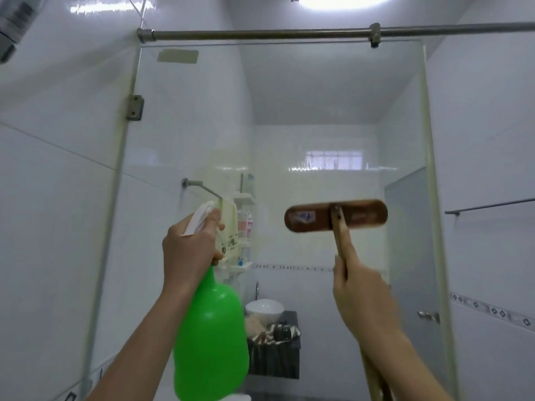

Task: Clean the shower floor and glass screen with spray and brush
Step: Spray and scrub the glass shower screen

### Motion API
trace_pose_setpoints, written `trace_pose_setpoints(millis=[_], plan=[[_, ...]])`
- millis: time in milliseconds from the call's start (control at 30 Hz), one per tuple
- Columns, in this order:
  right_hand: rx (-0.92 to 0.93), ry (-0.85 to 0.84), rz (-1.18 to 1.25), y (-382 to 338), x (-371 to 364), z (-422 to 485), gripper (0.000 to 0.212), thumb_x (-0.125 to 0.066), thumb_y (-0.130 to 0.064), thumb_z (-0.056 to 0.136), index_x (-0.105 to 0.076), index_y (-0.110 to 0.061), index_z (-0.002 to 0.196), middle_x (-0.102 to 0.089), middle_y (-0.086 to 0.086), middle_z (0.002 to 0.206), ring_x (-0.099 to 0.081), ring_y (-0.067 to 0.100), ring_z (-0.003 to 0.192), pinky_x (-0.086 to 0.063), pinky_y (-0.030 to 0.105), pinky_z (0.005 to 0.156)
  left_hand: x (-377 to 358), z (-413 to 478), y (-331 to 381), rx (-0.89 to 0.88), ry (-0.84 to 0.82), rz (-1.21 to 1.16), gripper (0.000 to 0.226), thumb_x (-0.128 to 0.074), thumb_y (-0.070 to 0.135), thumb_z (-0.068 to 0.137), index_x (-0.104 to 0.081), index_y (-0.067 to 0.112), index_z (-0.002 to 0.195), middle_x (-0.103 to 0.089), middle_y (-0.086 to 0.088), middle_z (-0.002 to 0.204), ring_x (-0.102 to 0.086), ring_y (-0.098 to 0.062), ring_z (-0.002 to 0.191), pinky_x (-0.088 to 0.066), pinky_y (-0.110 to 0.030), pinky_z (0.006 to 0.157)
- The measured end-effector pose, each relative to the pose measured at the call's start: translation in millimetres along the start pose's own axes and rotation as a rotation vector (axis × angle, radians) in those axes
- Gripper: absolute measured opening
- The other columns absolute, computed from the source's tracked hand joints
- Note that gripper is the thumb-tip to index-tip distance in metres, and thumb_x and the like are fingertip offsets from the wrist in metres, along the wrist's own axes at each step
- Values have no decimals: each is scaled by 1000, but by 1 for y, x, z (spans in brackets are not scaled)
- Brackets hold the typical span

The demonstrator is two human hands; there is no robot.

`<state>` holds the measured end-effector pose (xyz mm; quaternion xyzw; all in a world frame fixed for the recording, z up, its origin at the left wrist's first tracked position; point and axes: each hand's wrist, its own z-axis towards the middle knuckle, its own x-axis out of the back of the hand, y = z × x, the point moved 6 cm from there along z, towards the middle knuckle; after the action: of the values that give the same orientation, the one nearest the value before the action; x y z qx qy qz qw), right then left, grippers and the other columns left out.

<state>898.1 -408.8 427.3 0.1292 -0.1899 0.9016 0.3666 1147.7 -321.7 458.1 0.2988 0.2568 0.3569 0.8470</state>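
Hands raised at glass screen [289, 117]: left hand [188, 250] wraps neck of green spray bottle [212, 337], nozzle aimed at pane, right hand [362, 296] grips brush [335, 215] handle, head against glass right of bottle, likely scrubbing.

The person is holding both bare forearms up in front of them. The left hand [191, 247] is gripping the neck of a spray bottle [212, 328], fingers curling round the trigger. The right hand [363, 293] is clasping the handle of a brush [312, 217], forefinger lying straight along it.
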Motion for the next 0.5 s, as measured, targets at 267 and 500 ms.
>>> trace_pose_setpoints(millis=[267, 500], plan=[[78, 137, -61, -26, 44, 157, 58, -32, -24, 103, -7, -35, 154, -55, 7, 73, -56, 24, 63, -45, 36, 58, -20, -4, 10, 29, -64, -39, 29, -63, 37, 95, -75, 13, 82, -60, -7, 54, -48, -6, 32, -39, -14, 37], [69, 157, -118, -7, 38, 111, 60, -32, -24, 103, -1, -36, 153, -51, 2, 64, -49, 17, 53, -44, 33, 49, -25, 1, 19, 0, -71, -47, 29, -64, 38, 95, -76, 13, 85, -54, 6, 38, -47, -3, 30, -37, -12, 35]])
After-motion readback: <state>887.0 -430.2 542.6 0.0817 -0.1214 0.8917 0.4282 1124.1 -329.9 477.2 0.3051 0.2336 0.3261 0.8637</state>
